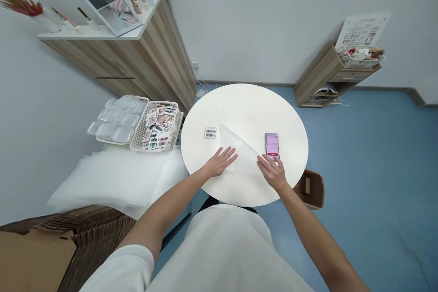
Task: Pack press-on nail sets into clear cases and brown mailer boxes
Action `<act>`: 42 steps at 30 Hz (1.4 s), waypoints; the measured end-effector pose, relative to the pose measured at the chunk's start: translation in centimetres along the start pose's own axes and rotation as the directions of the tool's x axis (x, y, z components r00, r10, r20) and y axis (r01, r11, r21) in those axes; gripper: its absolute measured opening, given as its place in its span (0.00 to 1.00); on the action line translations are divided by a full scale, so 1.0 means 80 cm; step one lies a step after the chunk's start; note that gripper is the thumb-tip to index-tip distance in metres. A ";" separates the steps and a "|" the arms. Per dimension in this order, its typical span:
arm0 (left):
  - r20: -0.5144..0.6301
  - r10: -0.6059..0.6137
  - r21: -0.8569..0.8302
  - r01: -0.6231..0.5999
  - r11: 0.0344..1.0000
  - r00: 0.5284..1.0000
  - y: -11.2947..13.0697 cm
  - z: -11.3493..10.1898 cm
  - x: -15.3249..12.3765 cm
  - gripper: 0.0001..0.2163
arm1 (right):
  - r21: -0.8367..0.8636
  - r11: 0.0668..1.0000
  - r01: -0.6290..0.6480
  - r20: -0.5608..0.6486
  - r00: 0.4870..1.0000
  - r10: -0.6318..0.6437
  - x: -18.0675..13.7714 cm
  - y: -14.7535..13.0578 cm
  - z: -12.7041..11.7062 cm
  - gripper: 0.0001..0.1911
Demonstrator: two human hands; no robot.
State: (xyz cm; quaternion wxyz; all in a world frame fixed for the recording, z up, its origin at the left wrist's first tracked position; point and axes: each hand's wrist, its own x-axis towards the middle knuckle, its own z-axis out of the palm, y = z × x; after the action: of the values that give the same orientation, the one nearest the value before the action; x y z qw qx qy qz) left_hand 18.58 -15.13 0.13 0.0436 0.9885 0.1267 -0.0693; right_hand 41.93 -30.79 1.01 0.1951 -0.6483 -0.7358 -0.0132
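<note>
A thin, translucent white packing sheet (241,148) lies on the round white table (253,105), its slanting edge running down to my right hand. My left hand (221,162) is open, fingers spread flat on the sheet's left part. At the sheet's right corner, my right hand (273,172) has its fingers bent and closed on the edge. Just beyond those fingers is a phone (272,143) with a lit pink screen, its lower end partly covered by the hand. A small clear case (210,133) with rows of dark pieces sits to the left of the sheet.
Left of the table are a basket of printed cards (157,127), a tray of clear plastic boxes (118,118) and a stack of white sheets (119,175). A cardboard box (313,187) stands on the floor at right. Flattened cardboard (96,232) is at lower left.
</note>
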 end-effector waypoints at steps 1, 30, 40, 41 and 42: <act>0.012 0.004 -0.020 -0.003 1.000 1.000 0.001 0.009 0.001 0.32 | 0.033 0.999 0.004 0.029 1.000 -0.005 -0.010 -0.005 0.005 0.16; -0.508 -0.190 -0.469 -0.084 0.879 0.840 -0.025 -0.035 -0.017 0.20 | 0.800 -0.289 -0.525 0.598 0.733 0.324 0.112 -0.031 0.002 0.45; -0.199 -0.248 -0.596 0.084 0.798 0.948 0.016 0.081 -0.004 0.17 | 0.357 -0.032 -0.934 0.859 0.314 0.404 0.059 -0.079 0.112 0.43; -0.202 -0.283 -0.613 0.104 0.783 0.938 0.018 0.085 -0.001 0.17 | 0.392 0.000 -0.920 0.806 0.343 0.483 0.050 -0.087 0.123 0.39; -0.205 -0.324 -0.627 0.130 0.768 0.924 0.019 0.088 0.000 0.18 | 0.422 0.073 -0.904 0.719 0.383 0.580 0.043 -0.095 0.133 0.34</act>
State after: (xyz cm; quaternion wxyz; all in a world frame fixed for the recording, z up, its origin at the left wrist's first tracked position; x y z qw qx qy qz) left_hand 18.11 -17.30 -6.73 0.3268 0.8984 0.2670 0.1214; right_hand 31.48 -25.86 -6.04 0.2906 -0.7621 -0.2238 0.5335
